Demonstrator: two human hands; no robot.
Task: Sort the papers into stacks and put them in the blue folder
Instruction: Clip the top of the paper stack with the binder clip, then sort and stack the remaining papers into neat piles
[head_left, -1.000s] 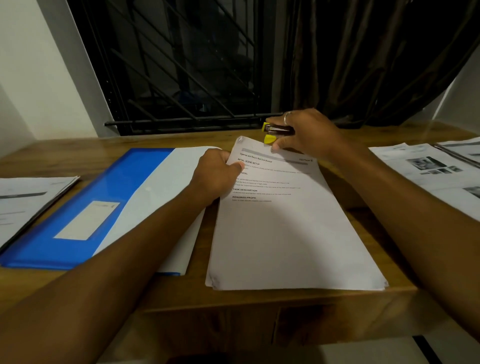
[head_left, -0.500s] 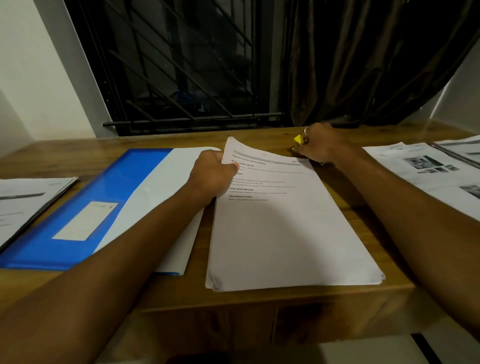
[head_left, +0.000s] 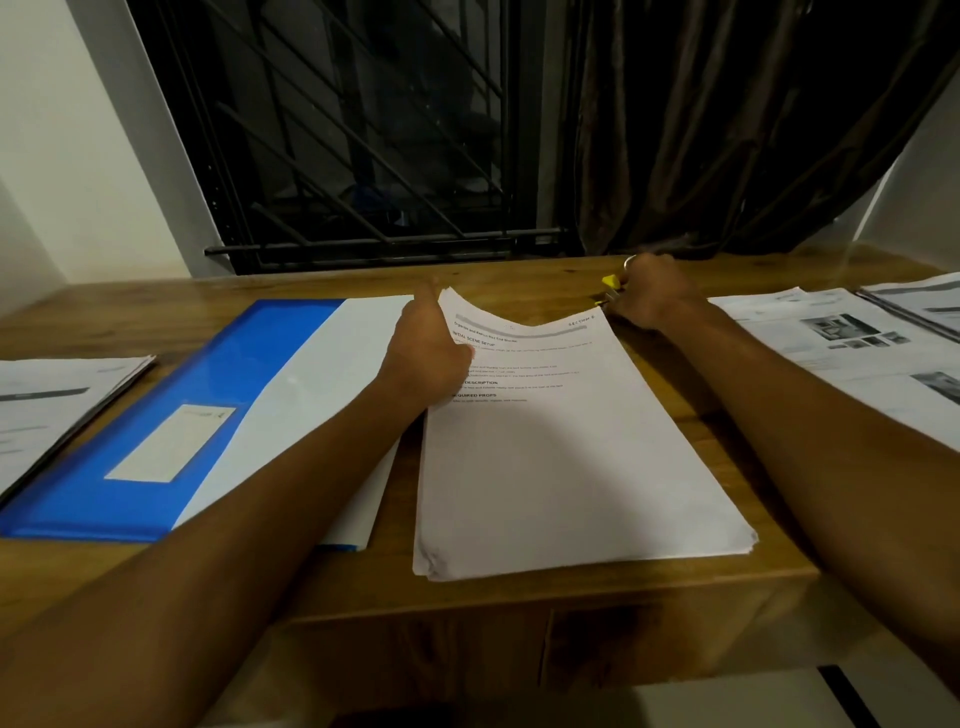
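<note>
On the counter (head_left: 363, 582), paper stack (head_left: 561, 457) at the near edge's middle, left hand (head_left: 431, 348) fingers grasping its far left corner, right hand (head_left: 649, 293) clenched around a yellow stapler (head_left: 612, 283) near the far edge, blue folder (head_left: 156, 426) just left of the stack.

Wooden table (head_left: 156, 312) — blue folder (head_left: 208, 395), middle paper stack (head_left: 561, 467), left papers (head_left: 57, 395), right papers (head_left: 810, 332).

On the bench (head_left: 519, 592) I count one blue folder (head_left: 208, 410), with one white sheet (head_left: 322, 405) lying on it. Stacks of paper come to three for certain: one middle stack (head_left: 561, 467), one left stack (head_left: 57, 395) and one right stack (head_left: 831, 343). What looks like a fourth, the corner stack (head_left: 924, 301), is cut off by the frame. There is one stapler (head_left: 612, 283). Two hands: my left hand (head_left: 431, 343) and my right hand (head_left: 649, 293). One ring (head_left: 629, 261).
</note>
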